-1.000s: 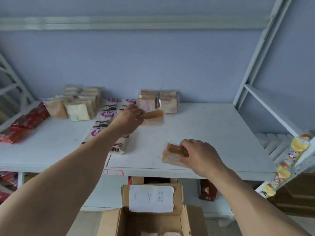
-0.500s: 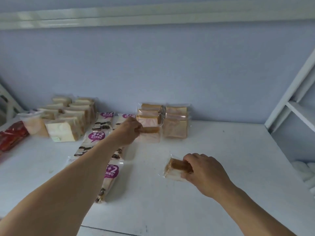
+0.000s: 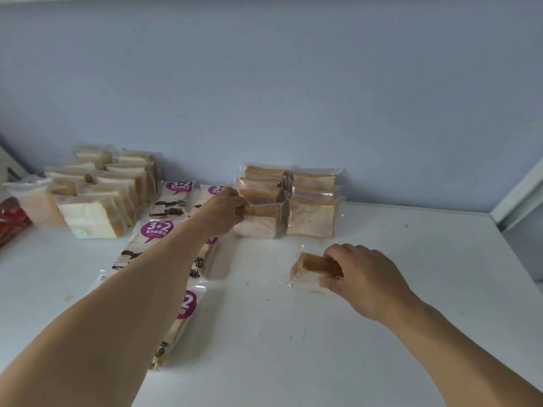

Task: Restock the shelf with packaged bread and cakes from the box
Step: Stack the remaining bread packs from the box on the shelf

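Note:
My left hand (image 3: pixel 224 212) grips the top edge of a clear-wrapped pink-swirl bread pack (image 3: pixel 260 221), which stands on the white shelf (image 3: pixel 293 333) as the front of the left row of like packs. The right row of swirl packs (image 3: pixel 312 207) stands beside it against the wall. My right hand (image 3: pixel 361 274) holds another wrapped bread pack (image 3: pixel 305 270) by its brown crust, resting on the shelf in front of the right row. The box is out of view.
White toast packs (image 3: pixel 100 198) are stacked at the back left. Long packs with purple "3+2" labels (image 3: pixel 158 230) lie in two lines under my left arm. Red packets (image 3: pixel 11 221) sit at the far left edge. A white upright (image 3: pixel 517 198) bounds the right.
My left hand has carried its pack back to the front of the left row and set it on the shelf. The right hand slid its pack a little further in. The camera moved closer.

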